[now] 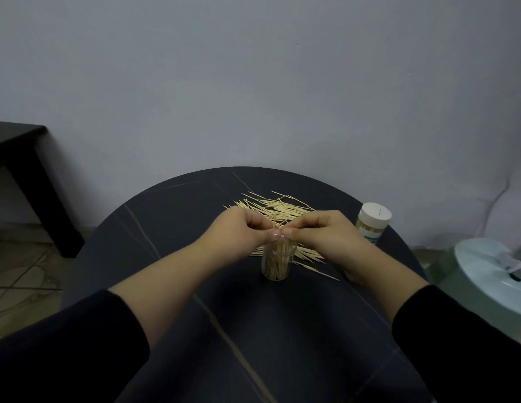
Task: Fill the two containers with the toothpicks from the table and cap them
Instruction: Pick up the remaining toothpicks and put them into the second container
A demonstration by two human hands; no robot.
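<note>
The clear plastic container [278, 264], a small uncapped cylinder, stands upright near the middle of the round dark table [253, 330], whose smooth top is crossed by thin pale veins. It is partly filled with thin pale wooden toothpicks standing on end, their long axes running up and down.

Directly over its mouth the left hand [247, 231] and the right hand [326, 232] meet. Their fingers are curled in, with thumbs and fingertips pinching a small held bunch [275, 223] of toothpicks between them. The bunch is upright above the container, one tip poking up past the knuckles.

Behind the hands and to their right, a loose pile of toothpicks [282, 209] lies flat on the table, most slanting from far left to near right. Further right, near the table's edge, a capped container [371, 225] stands full under a white lid. Its label shows a teal band, but the writing is too small to read.

A black side table [18, 146] stands at the left against a plain grey wall [253, 68].
</note>
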